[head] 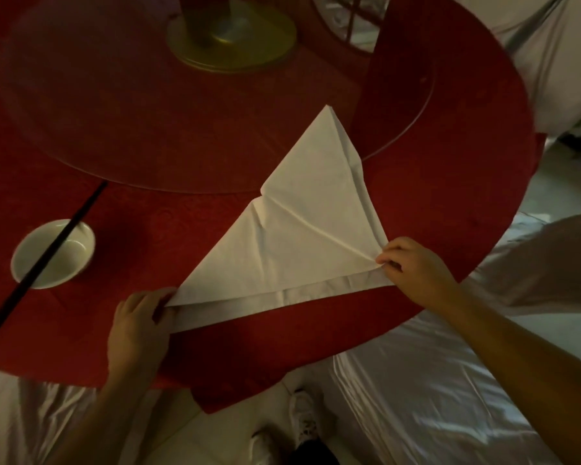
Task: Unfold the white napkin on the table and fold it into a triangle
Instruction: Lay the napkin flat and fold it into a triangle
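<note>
Your napkin (292,236) lies on the red table (450,182) as a triangle, its far tip resting on the glass turntable (114,122). Your left hand (138,327) pinches the near-left corner, fingers clamped on the cloth. Your right hand (413,266) pinches the right corner likewise. A bowl (78,250) with chopsticks (44,260) across it sits to the left.

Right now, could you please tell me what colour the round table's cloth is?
The tablecloth is deep red, seen in the head view.
</note>
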Demonstrator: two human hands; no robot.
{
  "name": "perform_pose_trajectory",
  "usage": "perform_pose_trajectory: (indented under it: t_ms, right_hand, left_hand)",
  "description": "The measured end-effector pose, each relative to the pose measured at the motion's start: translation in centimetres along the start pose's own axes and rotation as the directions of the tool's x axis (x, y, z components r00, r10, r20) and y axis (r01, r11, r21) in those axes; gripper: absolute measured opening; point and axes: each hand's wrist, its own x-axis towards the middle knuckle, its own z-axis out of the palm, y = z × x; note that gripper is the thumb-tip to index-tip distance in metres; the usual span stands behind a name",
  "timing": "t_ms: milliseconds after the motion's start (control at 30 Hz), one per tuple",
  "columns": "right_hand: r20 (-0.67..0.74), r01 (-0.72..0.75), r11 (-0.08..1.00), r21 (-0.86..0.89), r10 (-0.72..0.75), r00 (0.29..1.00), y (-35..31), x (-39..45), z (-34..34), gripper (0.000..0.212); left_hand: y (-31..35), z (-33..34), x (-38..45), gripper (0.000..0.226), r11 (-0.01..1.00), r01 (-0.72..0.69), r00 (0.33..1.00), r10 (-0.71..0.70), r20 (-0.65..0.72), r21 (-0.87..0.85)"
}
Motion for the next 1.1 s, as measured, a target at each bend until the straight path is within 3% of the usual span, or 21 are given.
perform_pose_trajectory:
  t_ms: [400, 567, 867, 933, 1000, 1100]
  right_hand:
    - [-0.15, 0.05, 0.999, 0.009, -0.049, 0.988, 2.0, -3.2, 0.4, 0.016]
    - [-0.152, 0.072, 0.997, 0.034, -0.066, 0.986, 2.5, -3.6, 1.0, 0.019]
    - [-0.088, 0.271, 0.96, -0.072, -0.276, 0.957, 3.7, -4.0, 1.6, 0.024]
    - [-0.08, 0.415, 0.89, -0.19, -0.435, 0.897, 3.8, -3.9, 1.5, 0.013]
    - [0.003, 0.57, 0.736, -0.365, -0.611, 0.792, 3.6, -3.8, 1.0, 0.008]
    - [0.149, 0.645, 0.595, -0.479, -0.669, 0.728, 1.9, -4.4, 0.0, 0.01]
  left_hand:
    - [-1.8, 0.0, -1.6, 0.036, 0.967, -0.255, 0.967, 0.255, 0.005, -0.003]
    - [-1.9, -0.2, -1.6, 0.035, 0.97, -0.243, 0.97, 0.242, 0.016, 0.023]
    - [-2.0, -1.2, -1.8, 0.036, 0.979, -0.202, 0.979, 0.202, -0.018, -0.025]
    - [-2.2, -1.3, -1.9, 0.036, 0.979, -0.199, 0.98, 0.198, -0.02, -0.033]
    - [-2.4, -1.3, -2.4, 0.035, 0.98, -0.195, 0.98, 0.194, -0.033, -0.036]
    - [-2.9, -1.5, -3.4, 0.035, 0.978, -0.205, 0.977, 0.203, -0.065, -0.034]
